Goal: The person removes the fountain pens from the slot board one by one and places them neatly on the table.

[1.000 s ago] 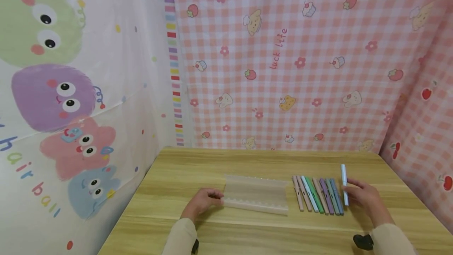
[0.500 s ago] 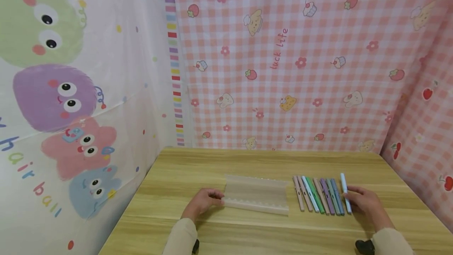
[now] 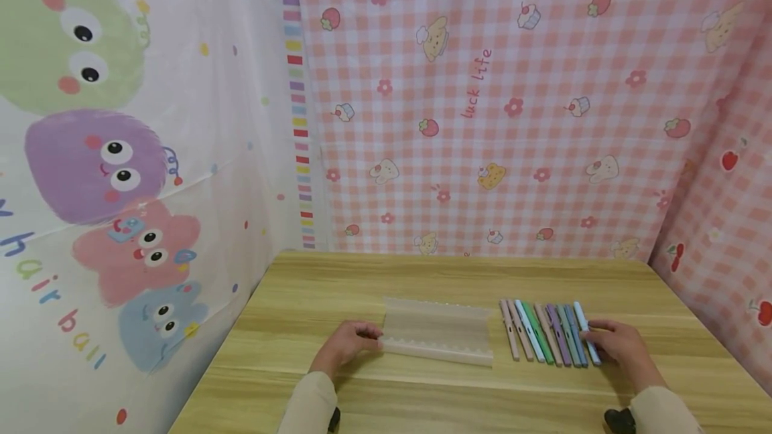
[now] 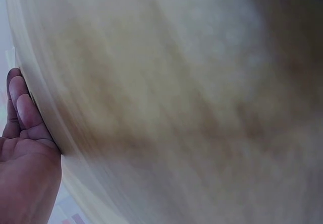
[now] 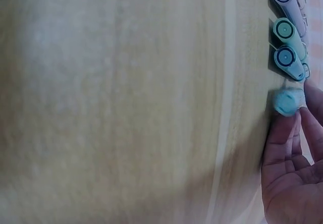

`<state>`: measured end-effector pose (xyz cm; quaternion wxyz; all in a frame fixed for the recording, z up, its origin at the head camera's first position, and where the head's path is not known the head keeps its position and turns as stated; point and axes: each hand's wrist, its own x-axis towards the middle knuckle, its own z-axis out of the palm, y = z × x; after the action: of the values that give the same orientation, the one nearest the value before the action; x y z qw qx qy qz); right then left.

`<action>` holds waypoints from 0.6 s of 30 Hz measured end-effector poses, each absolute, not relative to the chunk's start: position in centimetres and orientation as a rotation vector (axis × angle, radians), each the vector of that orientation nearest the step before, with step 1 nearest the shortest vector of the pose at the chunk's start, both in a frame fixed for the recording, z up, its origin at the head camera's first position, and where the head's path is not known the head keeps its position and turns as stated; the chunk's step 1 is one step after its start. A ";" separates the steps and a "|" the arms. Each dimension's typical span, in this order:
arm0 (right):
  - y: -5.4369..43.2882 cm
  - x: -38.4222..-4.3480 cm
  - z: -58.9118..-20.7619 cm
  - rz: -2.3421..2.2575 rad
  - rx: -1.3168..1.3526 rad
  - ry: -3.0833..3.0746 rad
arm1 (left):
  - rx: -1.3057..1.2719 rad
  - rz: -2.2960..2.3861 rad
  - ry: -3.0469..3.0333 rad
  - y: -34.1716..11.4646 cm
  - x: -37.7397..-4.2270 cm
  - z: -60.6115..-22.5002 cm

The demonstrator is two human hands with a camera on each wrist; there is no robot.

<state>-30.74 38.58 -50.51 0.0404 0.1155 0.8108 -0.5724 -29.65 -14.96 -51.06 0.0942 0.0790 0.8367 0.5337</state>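
My right hand (image 3: 618, 347) pinches a light blue pen (image 3: 586, 332) between thumb and fingers, at the right end of a row of pens. In the right wrist view the round end of this pen (image 5: 286, 103) shows at the fingertips, a small gap from the neighbouring blue pen (image 5: 285, 56). The row's pens (image 3: 545, 333) lie side by side in pink, light blue, green, purple and blue. At the table's middle lies a clear plastic tray (image 3: 437, 352) with scalloped edges. My left hand (image 3: 346, 347) holds its left end between thumb and fingertips; the left wrist view hides that contact.
The wood-grain table (image 3: 338, 280) reaches back to a pink checked cloth (image 3: 482, 153). A white cartoon-printed cloth (image 3: 241, 153) hangs along the left side, and another checked cloth (image 3: 724, 233) along the right.
My right hand has lowered the light blue pen and moved it left, from above the table to beside the row. The left hand and the plastic tray have stayed in place.
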 end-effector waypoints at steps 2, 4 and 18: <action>38.6 -30.7 -50.4 -1.750 0.361 2.481 | 0.240 1.584 2.484 -14.9 -29.6 -51.0; 38.7 -30.6 -50.2 -1.743 0.357 2.487 | 0.247 1.587 2.483 -14.8 -29.6 -50.8; 38.4 -30.4 -48.3 -1.529 0.392 2.742 | 0.343 1.615 2.465 -15.9 -29.6 -50.6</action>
<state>-30.42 38.45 -48.28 -0.0114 0.1239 0.8666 -0.4833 -29.62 -15.85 -50.60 0.0871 0.1151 0.8277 0.5423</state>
